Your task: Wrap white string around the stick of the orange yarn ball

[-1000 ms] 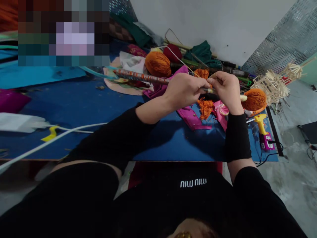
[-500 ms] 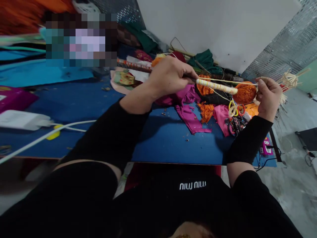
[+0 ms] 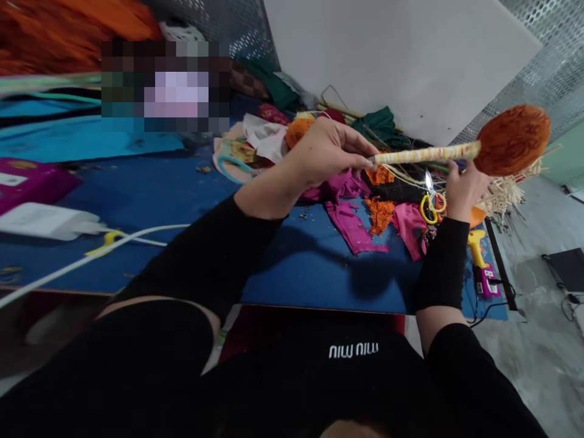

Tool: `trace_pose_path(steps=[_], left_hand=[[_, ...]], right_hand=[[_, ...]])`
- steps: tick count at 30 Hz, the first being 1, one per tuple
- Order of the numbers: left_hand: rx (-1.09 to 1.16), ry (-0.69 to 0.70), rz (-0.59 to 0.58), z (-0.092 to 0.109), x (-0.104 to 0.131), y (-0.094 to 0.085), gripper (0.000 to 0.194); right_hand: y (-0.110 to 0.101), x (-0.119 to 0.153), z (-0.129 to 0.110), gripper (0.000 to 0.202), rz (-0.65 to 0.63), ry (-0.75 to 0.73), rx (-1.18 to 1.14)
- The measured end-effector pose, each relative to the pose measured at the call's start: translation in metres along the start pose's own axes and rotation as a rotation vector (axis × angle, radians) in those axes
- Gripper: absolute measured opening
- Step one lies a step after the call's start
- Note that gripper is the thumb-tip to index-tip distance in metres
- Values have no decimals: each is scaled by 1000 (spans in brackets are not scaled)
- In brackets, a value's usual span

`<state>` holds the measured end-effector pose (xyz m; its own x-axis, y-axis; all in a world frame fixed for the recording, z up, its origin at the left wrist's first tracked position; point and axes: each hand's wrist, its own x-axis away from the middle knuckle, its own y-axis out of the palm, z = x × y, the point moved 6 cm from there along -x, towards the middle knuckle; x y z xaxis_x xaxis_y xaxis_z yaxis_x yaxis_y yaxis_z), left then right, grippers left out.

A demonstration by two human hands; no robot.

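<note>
My left hand (image 3: 335,149) pinches the left part of a stick (image 3: 424,153) wrapped in pale yellow cord with orange flecks. At the stick's right end sits a round orange flower head (image 3: 513,140) of gathered fabric. My right hand (image 3: 466,185) is just below the stem near the flower head, thumb and fingers bent up to it, the fingertips partly hidden. A thin pale cord (image 3: 413,173) hangs slack below the stem and runs toward my right hand. The stick's far left part is hidden behind my left hand.
On the blue table (image 3: 292,274) lie magenta cloth pieces (image 3: 349,222), orange scraps (image 3: 381,216), yellow-handled scissors (image 3: 429,204) and a yellow glue gun (image 3: 477,248). A roll of tape (image 3: 235,169) lies behind my left forearm. A white cable (image 3: 68,267) crosses the left. Straw bundles (image 3: 506,194) stand at right.
The flower head has swung up and right toward the camera as the stick turned. My right hand has moved left and down, under the stem; the cord, taut before, is now slack.
</note>
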<state>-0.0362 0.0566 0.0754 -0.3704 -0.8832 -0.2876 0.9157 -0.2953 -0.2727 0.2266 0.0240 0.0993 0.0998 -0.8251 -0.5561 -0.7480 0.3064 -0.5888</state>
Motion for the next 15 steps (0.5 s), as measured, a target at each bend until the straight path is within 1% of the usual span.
trace_pose_path(steps=[2, 4, 6, 8, 10, 13, 15], left_hand=[[48, -29, 32, 3, 2, 4, 16], [99, -55, 53, 5, 3, 6, 14], [165, -76, 71, 5, 2, 5, 13], [220, -81, 91, 2, 0, 3, 14], [245, -77, 110, -1, -3, 0, 15], [261, -65, 110, -6, -9, 0, 14], [287, -60, 101, -10, -12, 3, 15]], right_hand=[[21, -1, -10, 49, -18, 7, -39], [47, 1, -20, 49, -46, 13, -96], [73, 5, -29, 50, -81, 3, -173], [92, 9, -34, 50, -81, 8, -252], [99, 14, -36, 46, -7, 35, -271], [93, 21, -40, 42, 177, 32, -144], [88, 25, -47, 38, 247, -26, -33]])
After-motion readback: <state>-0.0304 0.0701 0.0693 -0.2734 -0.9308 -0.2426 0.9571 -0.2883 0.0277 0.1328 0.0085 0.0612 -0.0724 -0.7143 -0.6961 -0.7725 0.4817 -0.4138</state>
